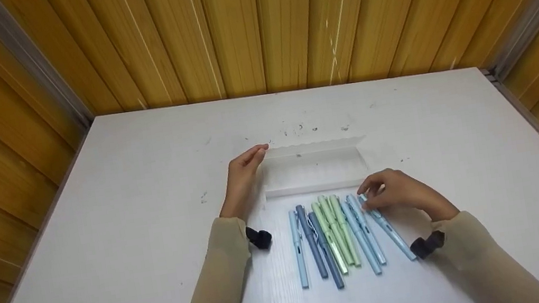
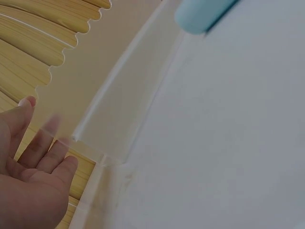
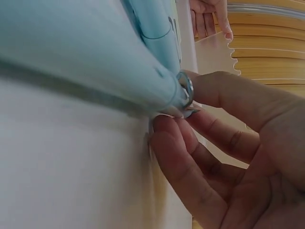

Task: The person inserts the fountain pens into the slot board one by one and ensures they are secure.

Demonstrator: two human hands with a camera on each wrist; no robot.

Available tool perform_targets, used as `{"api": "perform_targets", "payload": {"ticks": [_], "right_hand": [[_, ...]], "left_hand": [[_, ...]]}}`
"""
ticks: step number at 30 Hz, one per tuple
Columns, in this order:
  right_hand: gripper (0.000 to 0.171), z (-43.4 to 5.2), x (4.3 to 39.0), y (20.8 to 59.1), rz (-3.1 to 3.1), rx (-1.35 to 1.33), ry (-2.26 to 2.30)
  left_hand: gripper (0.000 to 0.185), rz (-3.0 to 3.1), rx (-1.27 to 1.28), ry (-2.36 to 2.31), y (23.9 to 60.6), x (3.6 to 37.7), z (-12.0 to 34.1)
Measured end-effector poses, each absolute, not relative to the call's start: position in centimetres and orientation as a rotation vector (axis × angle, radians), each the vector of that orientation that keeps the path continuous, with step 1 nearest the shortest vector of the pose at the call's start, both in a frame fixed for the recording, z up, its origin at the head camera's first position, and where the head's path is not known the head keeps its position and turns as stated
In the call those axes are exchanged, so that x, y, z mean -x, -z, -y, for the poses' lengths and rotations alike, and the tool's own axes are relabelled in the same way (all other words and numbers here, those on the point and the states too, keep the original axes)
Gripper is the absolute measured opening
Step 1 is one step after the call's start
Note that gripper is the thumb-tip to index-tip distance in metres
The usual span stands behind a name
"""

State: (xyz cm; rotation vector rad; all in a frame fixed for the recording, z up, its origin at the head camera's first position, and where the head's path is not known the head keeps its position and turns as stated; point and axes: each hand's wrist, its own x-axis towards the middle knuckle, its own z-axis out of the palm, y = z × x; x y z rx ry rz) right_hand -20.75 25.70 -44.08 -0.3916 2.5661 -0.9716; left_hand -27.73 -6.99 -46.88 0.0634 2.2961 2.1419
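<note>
A clear plastic box (image 1: 317, 187) with a wavy-edged flap (image 2: 76, 90) lies on the white table. My left hand (image 1: 246, 179) pinches the flap's left end; in the left wrist view some of its fingers show through the plastic. My right hand (image 1: 397, 189) holds the upper end of the rightmost light blue pen (image 1: 394, 234) between thumb and fingers, near its metal clip (image 3: 186, 89). That pen slants away from a row of capped pens: two light blue pens (image 1: 362, 234), several green pens (image 1: 335, 232), two dark blue pens (image 1: 312, 244) and a light blue pen (image 1: 299, 251).
The white table (image 1: 137, 192) ends at a yellow wood-look panel wall (image 1: 235, 28) at the back. More panels rise along both sides. Black wrist cameras (image 1: 260, 238) sit at both cuffs, the right one close to the slanted pen's lower end.
</note>
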Motion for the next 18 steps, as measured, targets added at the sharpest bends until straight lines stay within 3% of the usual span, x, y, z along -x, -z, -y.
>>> {"api": "perform_targets", "payload": {"ticks": [18], "right_hand": [[0.04, -25.8, 21.2, 42.8, -2.418, 0.311, 1.162]], "left_hand": [[0.033, -2.326, -0.047, -2.117, 46.7, 28.0, 7.0]]}}
